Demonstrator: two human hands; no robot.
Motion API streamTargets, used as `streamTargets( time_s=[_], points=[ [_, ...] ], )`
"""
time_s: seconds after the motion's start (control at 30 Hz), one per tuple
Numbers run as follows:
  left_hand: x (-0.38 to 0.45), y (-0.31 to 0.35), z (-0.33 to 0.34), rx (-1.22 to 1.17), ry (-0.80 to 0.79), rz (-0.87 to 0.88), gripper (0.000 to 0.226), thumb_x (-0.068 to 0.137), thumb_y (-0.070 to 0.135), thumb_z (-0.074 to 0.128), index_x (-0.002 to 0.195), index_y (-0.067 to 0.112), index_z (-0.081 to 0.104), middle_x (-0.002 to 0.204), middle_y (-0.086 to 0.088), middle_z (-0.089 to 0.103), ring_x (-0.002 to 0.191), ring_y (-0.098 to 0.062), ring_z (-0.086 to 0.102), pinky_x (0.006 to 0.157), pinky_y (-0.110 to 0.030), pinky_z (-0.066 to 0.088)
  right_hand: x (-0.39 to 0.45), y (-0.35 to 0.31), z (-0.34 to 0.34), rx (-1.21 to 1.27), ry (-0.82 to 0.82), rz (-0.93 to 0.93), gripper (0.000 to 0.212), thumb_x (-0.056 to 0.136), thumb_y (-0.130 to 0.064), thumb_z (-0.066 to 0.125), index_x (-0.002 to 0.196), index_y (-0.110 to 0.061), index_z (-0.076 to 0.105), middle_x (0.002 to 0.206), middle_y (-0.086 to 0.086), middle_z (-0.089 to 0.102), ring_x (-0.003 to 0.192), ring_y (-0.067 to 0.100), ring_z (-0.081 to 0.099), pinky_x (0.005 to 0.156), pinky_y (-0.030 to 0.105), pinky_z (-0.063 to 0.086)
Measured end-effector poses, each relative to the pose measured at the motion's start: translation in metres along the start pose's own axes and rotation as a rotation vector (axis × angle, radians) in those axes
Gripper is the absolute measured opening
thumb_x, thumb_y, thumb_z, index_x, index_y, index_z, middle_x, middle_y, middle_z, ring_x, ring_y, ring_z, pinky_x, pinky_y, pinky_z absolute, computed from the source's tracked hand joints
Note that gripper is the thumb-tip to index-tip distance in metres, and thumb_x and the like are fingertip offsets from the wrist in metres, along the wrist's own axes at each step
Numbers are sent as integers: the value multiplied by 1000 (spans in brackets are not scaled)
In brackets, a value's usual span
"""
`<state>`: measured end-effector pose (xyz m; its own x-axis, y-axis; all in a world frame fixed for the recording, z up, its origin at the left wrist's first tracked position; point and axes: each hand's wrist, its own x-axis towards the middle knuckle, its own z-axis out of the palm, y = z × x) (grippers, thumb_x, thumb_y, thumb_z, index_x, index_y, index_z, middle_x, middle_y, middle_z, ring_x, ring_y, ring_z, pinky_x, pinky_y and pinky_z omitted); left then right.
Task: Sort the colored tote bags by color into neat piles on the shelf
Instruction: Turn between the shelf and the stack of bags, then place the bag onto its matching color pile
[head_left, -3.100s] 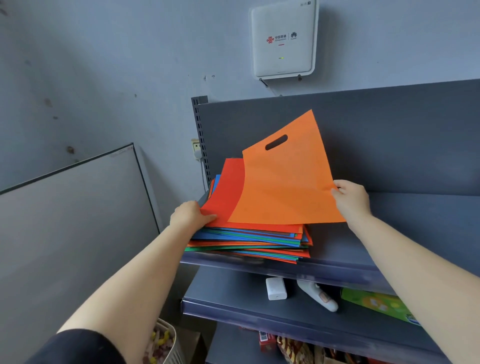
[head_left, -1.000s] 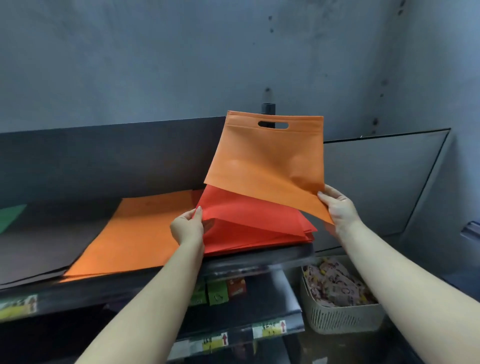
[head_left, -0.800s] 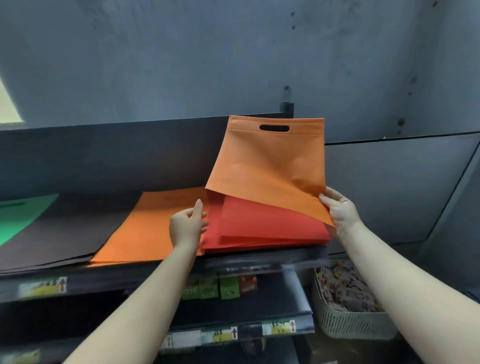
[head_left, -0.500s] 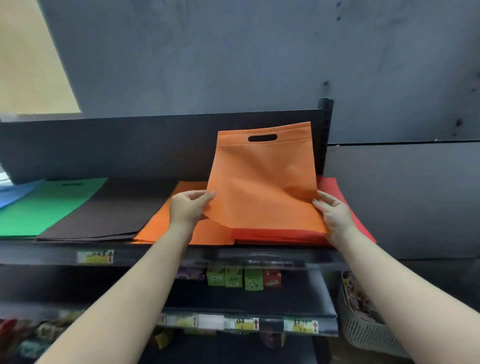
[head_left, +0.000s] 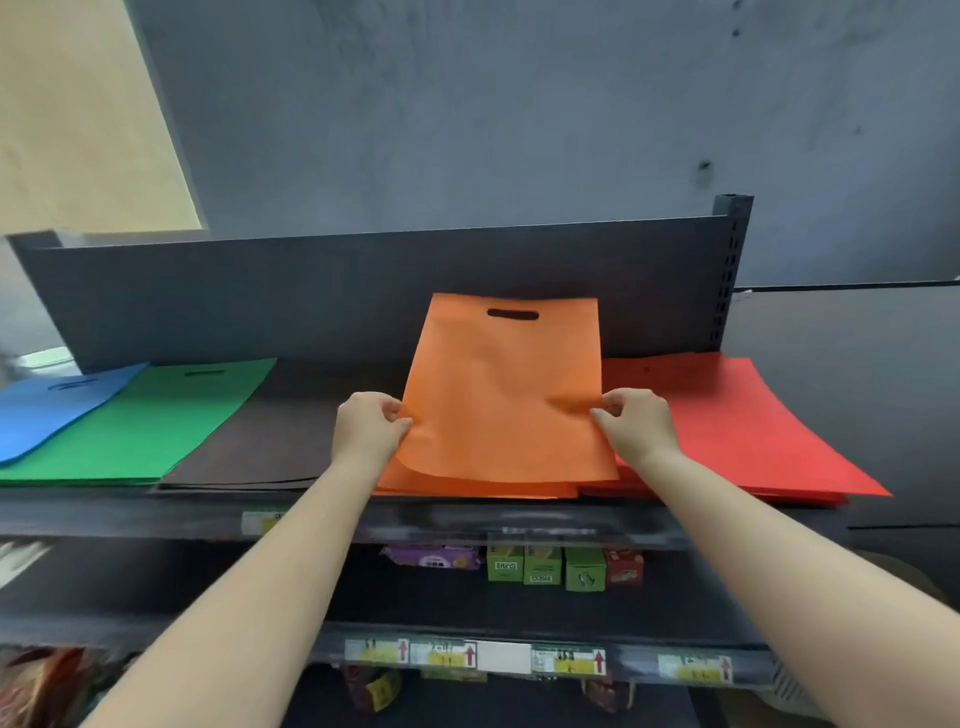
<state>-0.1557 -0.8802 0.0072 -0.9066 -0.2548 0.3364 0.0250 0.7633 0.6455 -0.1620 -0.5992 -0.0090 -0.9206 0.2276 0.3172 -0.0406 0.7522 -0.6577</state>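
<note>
Step in hand: placing an orange tote bag (head_left: 506, 395) on the orange pile (head_left: 467, 487). Left hand (head_left: 366, 428) pinches the bag's left edge, right hand (head_left: 636, 423) pinches the right edge, fingers closed on the fabric on both sides. The bag is tilted up, handle slot away from the person and near the shelf (head_left: 322, 306) back panel, lower edge hanging just over the pile's front. It is not yet flat.

Piles on the top shelf, left to right: blue pile (head_left: 47, 410), green pile (head_left: 140, 421), dark brown pile (head_left: 270, 436), orange, red pile (head_left: 727, 431). The orange pile sits between dark brown and red; its right edge touches or slightly overlaps the red, cannot tell which.

Next move likely calls for lowering the bag flat, squaring its edges to the stack under it, then letting go with both hands. Thin floppy fabric, so it should go down evenly to avoid a fold at the front corner. Should stay off the red stack.

Lower shelf holds small boxes (head_left: 545, 566), not relevant.
</note>
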Motion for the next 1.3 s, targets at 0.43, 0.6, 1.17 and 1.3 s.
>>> streamTargets(
  time_s=[0.43, 0.6, 1.17, 1.3],
  points=[
    [33, 26, 34, 589, -159, 368, 38, 92, 30, 46, 124, 10, 54, 121, -6, 57, 112, -26, 53, 85, -34, 43, 2, -9, 2, -533, -61, 21, 34, 94, -37, 48, 119, -16, 59, 122, 4, 60, 112, 28, 56, 83, 33, 46],
    [29, 90, 69, 617, -172, 661, 40, 92, 39, 45, 121, 13, 54, 118, -4, 58, 110, -25, 52, 85, -34, 40, 1, 5, -43, -721, -84, 7, 44, 96, -41, 45, 134, -18, 48, 132, 3, 53, 120, 26, 52, 87, 35, 46],
    [-94, 328, 214, 507, -345, 1024, 45, 90, 43, 50, 126, 16, 45, 130, -5, 48, 124, -25, 43, 95, -36, 33, -60, 155, -269, -1157, -58, 320, 51, 98, -47, 38, 138, -17, 38, 136, 6, 46, 128, 25, 42, 93, 37, 38],
    [-143, 387, 246, 447, -386, 1117, 45, 92, 42, 46, 128, 16, 43, 133, -4, 46, 126, -25, 41, 97, -37, 32, -90, 193, -327, -1194, -26, 416, 52, 97, -49, 38, 138, -17, 38, 134, 7, 48, 125, 26, 44, 92, 38, 39]
  ],
)
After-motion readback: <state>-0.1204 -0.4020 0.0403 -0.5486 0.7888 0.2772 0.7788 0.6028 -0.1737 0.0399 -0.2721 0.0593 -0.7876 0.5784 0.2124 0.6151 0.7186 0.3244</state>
